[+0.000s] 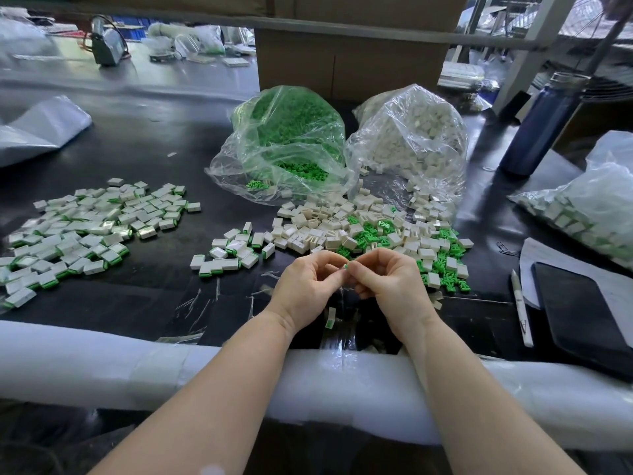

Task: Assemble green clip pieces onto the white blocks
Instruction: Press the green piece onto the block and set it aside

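Observation:
My left hand (310,284) and my right hand (383,281) meet above the near middle of the black table, fingertips together. Between them they pinch one small white block with a green clip (346,267); most of it is hidden by fingers. Just beyond the hands lies a loose heap of white blocks (318,228) mixed with green clip pieces (373,234). A small group of assembled blocks (233,255) sits left of the hands. One assembled block (331,318) lies below my hands near the table edge.
A large spread of assembled blocks (85,231) covers the left. Open clear bags of green clips (291,142) and white blocks (411,138) stand behind the heap. A blue bottle (544,125), another bag (589,207), a pen (522,308) and a dark tablet (582,310) lie right. White foam padding (102,365) lines the front edge.

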`<act>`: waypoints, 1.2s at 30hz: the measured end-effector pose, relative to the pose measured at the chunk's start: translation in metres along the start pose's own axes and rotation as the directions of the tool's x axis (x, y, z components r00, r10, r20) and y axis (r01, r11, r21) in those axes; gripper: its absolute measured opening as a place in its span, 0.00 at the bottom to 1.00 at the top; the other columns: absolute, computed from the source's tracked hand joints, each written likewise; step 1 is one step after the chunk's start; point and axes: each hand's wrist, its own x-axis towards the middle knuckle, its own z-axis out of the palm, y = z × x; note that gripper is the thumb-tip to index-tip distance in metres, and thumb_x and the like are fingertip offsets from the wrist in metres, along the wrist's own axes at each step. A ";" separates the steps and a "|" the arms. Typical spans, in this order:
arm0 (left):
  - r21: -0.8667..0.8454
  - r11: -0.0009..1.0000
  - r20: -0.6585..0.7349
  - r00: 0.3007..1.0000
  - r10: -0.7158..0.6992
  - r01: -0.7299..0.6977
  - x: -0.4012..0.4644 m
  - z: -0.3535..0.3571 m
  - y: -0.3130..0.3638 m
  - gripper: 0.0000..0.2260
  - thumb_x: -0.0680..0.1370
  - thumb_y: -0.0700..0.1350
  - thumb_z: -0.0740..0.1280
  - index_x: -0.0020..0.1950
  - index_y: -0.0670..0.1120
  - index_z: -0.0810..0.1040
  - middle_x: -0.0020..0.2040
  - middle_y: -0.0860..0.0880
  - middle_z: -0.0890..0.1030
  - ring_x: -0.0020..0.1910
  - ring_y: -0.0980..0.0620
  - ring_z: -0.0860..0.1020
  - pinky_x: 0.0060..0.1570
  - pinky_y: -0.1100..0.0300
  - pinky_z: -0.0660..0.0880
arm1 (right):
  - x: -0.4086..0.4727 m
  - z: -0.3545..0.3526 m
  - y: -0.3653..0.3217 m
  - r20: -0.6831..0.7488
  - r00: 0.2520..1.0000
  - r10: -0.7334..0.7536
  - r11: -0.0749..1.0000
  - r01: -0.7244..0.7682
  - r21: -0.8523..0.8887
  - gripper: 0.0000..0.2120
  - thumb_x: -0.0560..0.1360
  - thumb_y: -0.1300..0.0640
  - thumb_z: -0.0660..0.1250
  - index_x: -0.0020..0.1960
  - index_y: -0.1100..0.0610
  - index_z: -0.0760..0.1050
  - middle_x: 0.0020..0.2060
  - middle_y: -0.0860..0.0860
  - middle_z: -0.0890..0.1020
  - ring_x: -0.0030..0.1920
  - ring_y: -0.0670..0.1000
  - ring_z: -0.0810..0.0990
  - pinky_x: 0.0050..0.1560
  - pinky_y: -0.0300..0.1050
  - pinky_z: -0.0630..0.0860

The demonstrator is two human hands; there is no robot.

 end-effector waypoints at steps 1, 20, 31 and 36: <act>0.003 1.000 -0.001 1.000 -0.004 0.004 0.000 0.000 0.000 0.03 0.76 0.44 0.68 0.47 0.46 0.80 0.37 0.45 0.80 0.39 0.44 0.78 0.51 0.44 0.76 | 0.000 0.000 0.000 0.009 1.000 -0.007 1.000 0.007 -0.003 0.04 0.71 0.66 0.70 0.38 0.63 0.77 0.28 0.53 0.80 0.28 0.46 0.76 0.29 0.35 0.74; -0.039 0.996 -0.003 0.997 0.077 -0.077 -0.001 -0.003 0.004 0.10 0.74 0.38 0.69 0.42 0.54 0.77 0.50 0.52 0.71 0.40 0.57 0.71 0.41 0.74 0.70 | -0.002 0.002 -0.004 0.225 0.973 0.054 0.998 -0.045 -0.045 0.11 0.78 0.56 0.62 0.41 0.55 0.80 0.29 0.47 0.81 0.33 0.43 0.79 0.35 0.33 0.75; -0.063 0.996 0.003 0.998 0.069 -0.069 -0.002 -0.003 0.008 0.13 0.72 0.32 0.67 0.41 0.51 0.78 0.50 0.52 0.72 0.38 0.59 0.71 0.40 0.74 0.70 | -0.003 0.002 -0.008 0.199 0.976 0.086 0.996 -0.091 0.019 0.09 0.76 0.59 0.65 0.40 0.57 0.81 0.29 0.48 0.80 0.32 0.43 0.77 0.34 0.32 0.73; -0.055 0.996 0.002 0.998 0.069 -0.069 -0.003 -0.004 0.008 0.12 0.72 0.32 0.66 0.42 0.49 0.78 0.50 0.50 0.73 0.39 0.58 0.71 0.41 0.74 0.70 | -0.003 0.003 -0.008 0.193 0.977 0.091 0.995 -0.096 0.015 0.09 0.76 0.59 0.66 0.40 0.58 0.82 0.31 0.51 0.80 0.32 0.44 0.76 0.34 0.33 0.73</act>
